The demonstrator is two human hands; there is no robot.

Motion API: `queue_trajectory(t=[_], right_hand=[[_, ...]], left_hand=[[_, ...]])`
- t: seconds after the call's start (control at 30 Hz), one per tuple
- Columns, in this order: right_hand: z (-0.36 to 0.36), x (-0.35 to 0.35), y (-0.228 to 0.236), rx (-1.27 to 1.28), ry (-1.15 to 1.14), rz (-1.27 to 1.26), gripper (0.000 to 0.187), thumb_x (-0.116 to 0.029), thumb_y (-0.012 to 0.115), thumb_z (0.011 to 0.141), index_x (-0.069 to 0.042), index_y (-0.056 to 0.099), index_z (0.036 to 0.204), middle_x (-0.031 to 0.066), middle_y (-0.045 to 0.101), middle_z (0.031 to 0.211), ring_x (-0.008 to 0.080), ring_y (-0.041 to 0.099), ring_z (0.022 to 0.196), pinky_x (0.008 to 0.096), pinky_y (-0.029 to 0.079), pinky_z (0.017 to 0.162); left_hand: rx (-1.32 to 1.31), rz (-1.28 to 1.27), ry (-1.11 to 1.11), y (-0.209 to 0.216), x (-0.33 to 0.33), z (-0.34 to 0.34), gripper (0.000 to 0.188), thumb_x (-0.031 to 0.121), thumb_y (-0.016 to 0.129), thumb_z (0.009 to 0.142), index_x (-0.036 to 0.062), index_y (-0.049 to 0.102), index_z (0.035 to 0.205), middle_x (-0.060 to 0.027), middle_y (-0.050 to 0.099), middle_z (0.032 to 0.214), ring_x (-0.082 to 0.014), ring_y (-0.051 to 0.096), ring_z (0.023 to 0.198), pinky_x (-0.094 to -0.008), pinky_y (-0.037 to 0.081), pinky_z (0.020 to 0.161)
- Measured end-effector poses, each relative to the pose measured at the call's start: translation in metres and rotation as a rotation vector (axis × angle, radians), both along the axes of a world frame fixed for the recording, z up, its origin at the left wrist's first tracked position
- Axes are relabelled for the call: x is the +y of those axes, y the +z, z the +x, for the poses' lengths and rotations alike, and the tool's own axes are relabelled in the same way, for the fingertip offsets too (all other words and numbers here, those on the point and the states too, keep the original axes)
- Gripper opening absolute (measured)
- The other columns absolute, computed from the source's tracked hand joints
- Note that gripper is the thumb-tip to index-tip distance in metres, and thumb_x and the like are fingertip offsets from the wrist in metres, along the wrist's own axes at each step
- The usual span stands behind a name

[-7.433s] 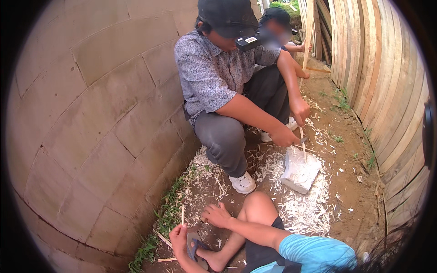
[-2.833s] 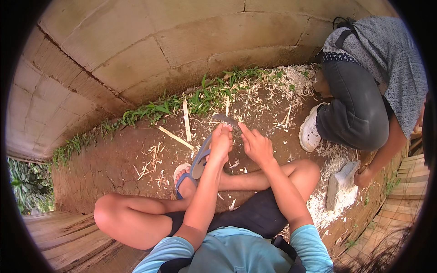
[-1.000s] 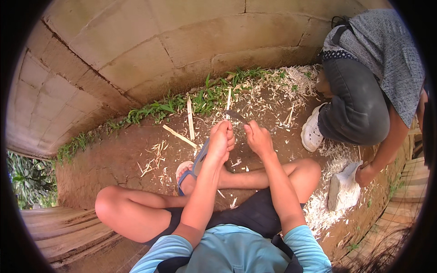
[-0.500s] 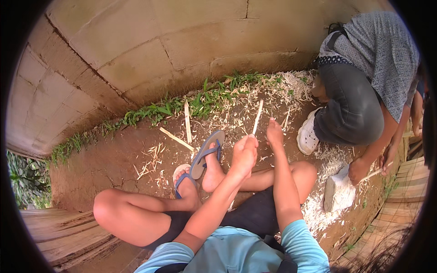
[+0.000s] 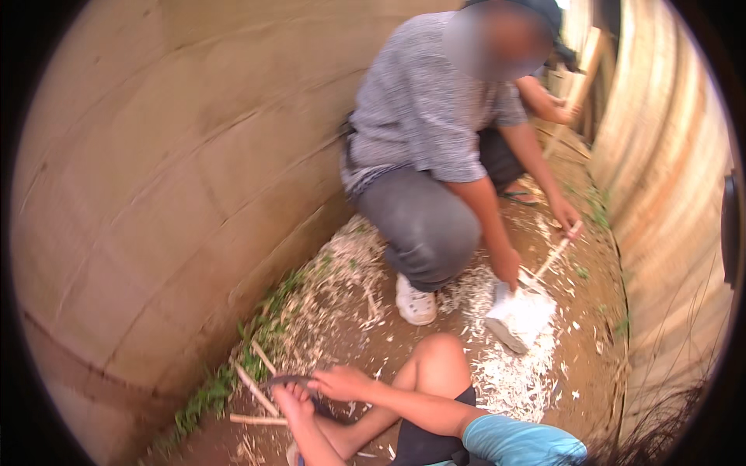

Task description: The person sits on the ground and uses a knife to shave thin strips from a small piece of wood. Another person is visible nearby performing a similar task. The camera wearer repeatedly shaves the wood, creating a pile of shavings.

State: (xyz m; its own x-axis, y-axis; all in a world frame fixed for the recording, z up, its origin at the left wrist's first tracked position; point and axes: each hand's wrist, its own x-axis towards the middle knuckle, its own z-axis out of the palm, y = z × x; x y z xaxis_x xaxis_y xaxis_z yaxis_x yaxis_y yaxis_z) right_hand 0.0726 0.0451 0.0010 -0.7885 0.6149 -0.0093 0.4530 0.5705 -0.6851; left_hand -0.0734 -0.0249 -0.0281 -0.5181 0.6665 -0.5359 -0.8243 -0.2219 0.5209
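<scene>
My left hand (image 5: 294, 401) comes up from the lower edge, its fingers closed round the lower end of a thin pale wooden stick (image 5: 264, 358). The stick points up and left, toward the grass. Just right of it, my right hand (image 5: 343, 383) reaches in with its fingers bent. It grips what looks like a knife with a dark blade (image 5: 284, 380), which crosses just above my left fingers; the handle is hidden in the hand. Two more pale sticks, a slanted one (image 5: 256, 391) and a level one (image 5: 252, 420), lie on the ground beside my left hand.
A person in grey (image 5: 423, 116) crouches ahead, holding a stick (image 5: 558, 255) over a pale block (image 5: 513, 320). Another person's hand (image 5: 561, 110) shows behind. Shavings (image 5: 342, 272) cover the dirt. A block wall (image 5: 179, 171) stands left, corrugated sheeting (image 5: 668, 194) right.
The view has swung right and up, so my hands now sit low and left. My right hand has come in against my left, with the dark blade across the stick.
</scene>
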Motion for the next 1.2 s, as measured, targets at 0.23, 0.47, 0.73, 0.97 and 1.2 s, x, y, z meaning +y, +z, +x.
queue_trajectory(t=[0.23,0.47,0.73,0.97,1.2], right_hand=[[0.023,0.004,-0.021,-0.144,0.073,-0.070,0.039,-0.038,0.048,0.093,-0.008,0.045,0.118,0.0260,0.062,0.087,0.0455,0.060,0.085,0.0534,0.048,0.072],[0.038,0.026,0.019,-0.238,0.194,0.014,0.033,-0.034,0.053,0.091,-0.008,0.046,0.110,0.0259,0.062,0.086,0.0430,0.061,0.087,0.0529,0.048,0.070],[0.083,0.026,-0.002,-0.168,0.019,0.098,0.026,-0.029,0.056,0.089,-0.010,0.053,0.106,0.0176,0.064,0.080,0.0401,0.062,0.079,0.0516,0.049,0.066],[0.090,0.040,0.018,0.265,-0.141,0.177,0.028,-0.032,0.055,0.092,-0.008,0.053,0.106,0.0146,0.062,0.076,0.0297,0.063,0.070,0.0427,0.049,0.059],[0.082,0.006,0.167,1.394,-0.028,-0.532,0.030,-0.032,0.042,0.101,-0.004,0.043,0.113,0.0026,0.052,0.072,0.0104,0.053,0.059,0.0259,0.044,0.052]], left_hand=[[0.246,-0.135,-0.025,0.002,0.014,0.009,0.011,0.026,0.046,0.091,0.0165,0.051,0.090,0.0027,0.045,0.067,-0.0072,0.042,0.056,-0.0224,0.031,0.044],[0.361,0.012,-0.208,0.012,0.005,0.004,0.014,0.026,0.045,0.094,0.0171,0.050,0.085,0.0001,0.061,0.085,-0.0135,0.055,0.078,-0.0306,0.040,0.067],[0.079,0.108,-0.242,-0.012,0.014,0.032,0.018,0.030,0.049,0.096,0.0159,0.054,0.085,-0.0001,0.061,0.074,-0.0191,0.062,0.080,-0.0357,0.046,0.069],[-0.160,0.169,-0.124,-0.005,0.018,0.043,0.018,0.030,0.051,0.095,0.0165,0.058,0.084,0.0037,0.068,0.077,-0.0131,0.064,0.064,-0.0320,0.053,0.057],[-0.054,0.235,-0.107,-0.028,0.006,0.008,0.020,0.033,0.047,0.097,0.0173,0.055,0.089,0.0033,0.064,0.080,-0.0115,0.060,0.068,-0.0271,0.048,0.057]])
